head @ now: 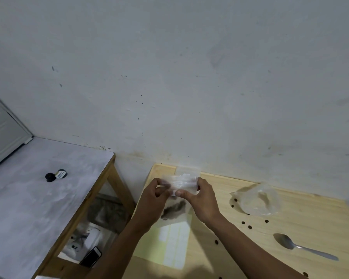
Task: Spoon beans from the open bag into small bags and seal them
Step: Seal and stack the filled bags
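A small clear bag (179, 200) hangs above the wooden table (290, 248), dark beans (174, 210) gathered in its bottom. My left hand (152, 200) pinches its top edge at the left, and my right hand (203, 198) pinches the top at the right, thumb pressed on the strip. The open clear bag (258, 199) lies crumpled at the right near the wall. A metal spoon (302, 246) rests on the table, bowl up, right of my right forearm. Several loose beans (249, 226) are scattered between the open bag and the spoon.
A stack of flat empty small bags (173, 246) lies under my forearms, another (187, 170) by the wall. A grey-topped side table (38, 198) at the left bears a small black jar (56, 175). A phone (91, 256) lies on its lower shelf.
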